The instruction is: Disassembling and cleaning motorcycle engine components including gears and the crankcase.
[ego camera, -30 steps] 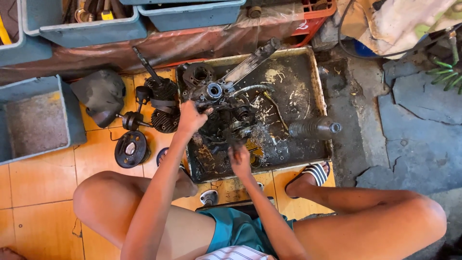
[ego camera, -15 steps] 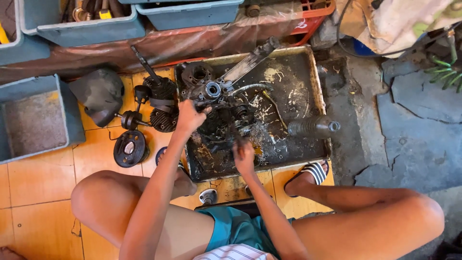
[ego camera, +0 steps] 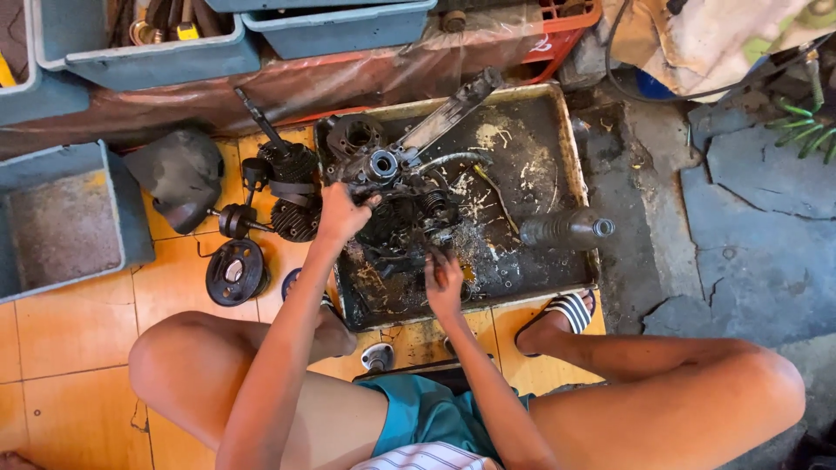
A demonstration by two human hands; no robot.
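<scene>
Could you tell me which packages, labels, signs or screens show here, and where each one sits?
No labels, signs or screens show.
Grey-blue plastic bins: rectangular, along the top edge, holding tools.
Another grey-blue bin: at the left, on the orange floor.
Red plastic crate: top right, behind the oily metal tray.

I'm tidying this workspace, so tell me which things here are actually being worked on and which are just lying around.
In hand:
left hand gripping the engine assembly
right hand at the greasy parts below it
metal tray

Lying about:
round pulley
finned cylinder
dark bottle
grey bins
</scene>
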